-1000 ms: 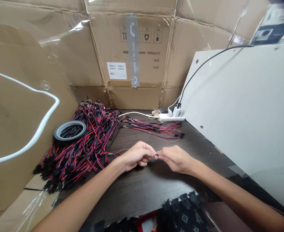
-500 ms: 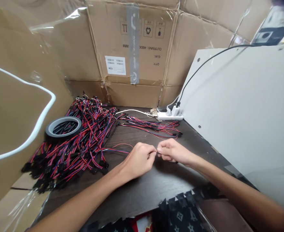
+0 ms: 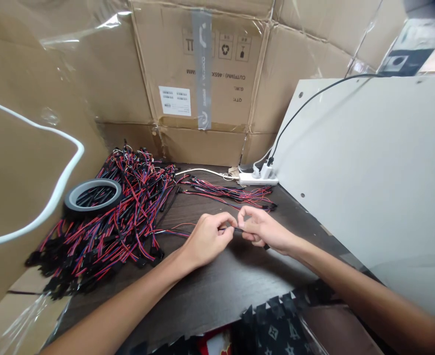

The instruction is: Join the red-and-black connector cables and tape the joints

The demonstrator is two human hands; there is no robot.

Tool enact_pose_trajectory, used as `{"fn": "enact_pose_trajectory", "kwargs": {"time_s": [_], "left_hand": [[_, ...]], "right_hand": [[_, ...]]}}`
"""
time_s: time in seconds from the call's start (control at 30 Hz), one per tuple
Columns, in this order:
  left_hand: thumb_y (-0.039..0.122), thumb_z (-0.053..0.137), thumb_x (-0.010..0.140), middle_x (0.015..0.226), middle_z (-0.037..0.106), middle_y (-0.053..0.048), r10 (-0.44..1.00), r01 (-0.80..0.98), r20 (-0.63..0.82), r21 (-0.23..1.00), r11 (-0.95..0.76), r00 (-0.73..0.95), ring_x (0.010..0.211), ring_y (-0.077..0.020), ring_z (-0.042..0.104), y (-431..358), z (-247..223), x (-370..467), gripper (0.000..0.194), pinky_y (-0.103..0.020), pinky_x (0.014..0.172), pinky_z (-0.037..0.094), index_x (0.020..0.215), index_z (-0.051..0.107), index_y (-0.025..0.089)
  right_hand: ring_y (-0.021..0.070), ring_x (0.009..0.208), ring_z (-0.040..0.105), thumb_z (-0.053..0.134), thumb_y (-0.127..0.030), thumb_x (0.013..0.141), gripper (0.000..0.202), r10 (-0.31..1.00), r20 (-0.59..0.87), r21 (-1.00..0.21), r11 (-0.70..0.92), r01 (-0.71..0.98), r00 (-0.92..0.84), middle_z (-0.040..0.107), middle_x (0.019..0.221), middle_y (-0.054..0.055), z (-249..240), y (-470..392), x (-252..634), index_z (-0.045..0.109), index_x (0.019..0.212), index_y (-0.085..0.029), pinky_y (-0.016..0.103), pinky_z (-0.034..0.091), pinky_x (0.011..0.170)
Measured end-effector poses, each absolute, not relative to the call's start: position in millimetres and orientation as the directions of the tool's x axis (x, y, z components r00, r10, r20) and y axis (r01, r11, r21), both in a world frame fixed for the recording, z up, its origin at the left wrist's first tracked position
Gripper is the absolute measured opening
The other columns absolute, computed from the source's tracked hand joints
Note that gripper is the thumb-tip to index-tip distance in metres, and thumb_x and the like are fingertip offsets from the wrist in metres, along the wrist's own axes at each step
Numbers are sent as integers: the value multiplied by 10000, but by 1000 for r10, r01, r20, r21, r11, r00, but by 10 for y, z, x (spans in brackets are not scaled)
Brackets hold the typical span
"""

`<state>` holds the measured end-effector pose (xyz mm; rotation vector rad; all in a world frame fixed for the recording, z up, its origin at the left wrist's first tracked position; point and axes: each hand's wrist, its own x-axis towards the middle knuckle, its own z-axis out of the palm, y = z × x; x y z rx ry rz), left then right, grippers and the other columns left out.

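Between my two hands runs a thin wire harness point(image 3: 173, 231) of red, blue and black wires, its loose end trailing left toward the pile. My left hand point(image 3: 210, 237) pinches it between thumb and index finger. Close beside, my right hand point(image 3: 264, 230) grips a dark stretch of the same harness, with a small black end showing under the fingers. Only a short dark piece is visible between the fingertips. To the left lies a large tangled pile of red, blue and black wire harnesses point(image 3: 128, 197) with black connectors. A roll of black tape point(image 3: 93, 196) rests on that pile.
Behind my hands, a smaller bundle of wire harnesses point(image 3: 232, 191) lies on the dark table point(image 3: 217, 291). A white power strip point(image 3: 258, 179) with plugs sits at the back. Cardboard point(image 3: 217, 143) walls the rear, a white panel point(image 3: 369, 162) the right. A white cable point(image 3: 60, 182) hangs left.
My index fingers have lifted and arched, and the fingertips sit slightly farther apart, showing more of the dark piece between them. The view has shifted slightly.
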<state>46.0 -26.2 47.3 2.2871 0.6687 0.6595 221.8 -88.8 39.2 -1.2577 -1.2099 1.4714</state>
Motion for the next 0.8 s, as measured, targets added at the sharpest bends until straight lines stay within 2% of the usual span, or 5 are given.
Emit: {"fn": "enact_pose_trajectory", "kwargs": {"time_s": [0.13,0.3,0.43,0.6,0.8], "left_hand": [[162,456,793,522,463,42,607,308,240,689,-656,757,501,-86,367,-258,485,472,268,-216,553,287,839,720,149],[172,452,769,617,614,-9,631,350,172,708,-613,757,548,-106,462,-267,521,482,293,-218,565,323,819,738,129],[206,494,735,618,611,-17,655,353,96,780,-517,749,580,-111,471,-265,525,480,243,-209,555,334,716,718,113],[247,545,721,589,540,7,650,277,61,872,-405,758,568,-93,419,-224,476,488,204,-200,536,323,703,691,106],[268,590,703,521,438,45,679,279,7,908,-311,734,503,-71,332,-180,457,479,176,-202,480,246,708,644,101]], "right_hand": [[48,414,288,585,-304,787,178,988,-113,-990,-104,92,-106,446,516,-81,364,-903,2223,441,811,-202,158,170,391],[78,540,415,591,-256,793,109,987,113,-899,151,411,-117,486,589,-36,324,-904,2233,572,765,-152,204,317,505],[89,541,438,553,-217,833,130,957,231,-715,290,636,-176,559,607,-13,335,-938,2232,650,773,-155,226,336,534],[133,662,572,491,-186,896,188,846,431,-443,501,743,-314,670,764,51,310,-978,2236,677,893,-159,250,401,640],[136,621,532,430,-170,932,230,798,481,-149,483,863,-363,632,723,61,284,-1039,2197,654,884,-149,261,346,583]]}}
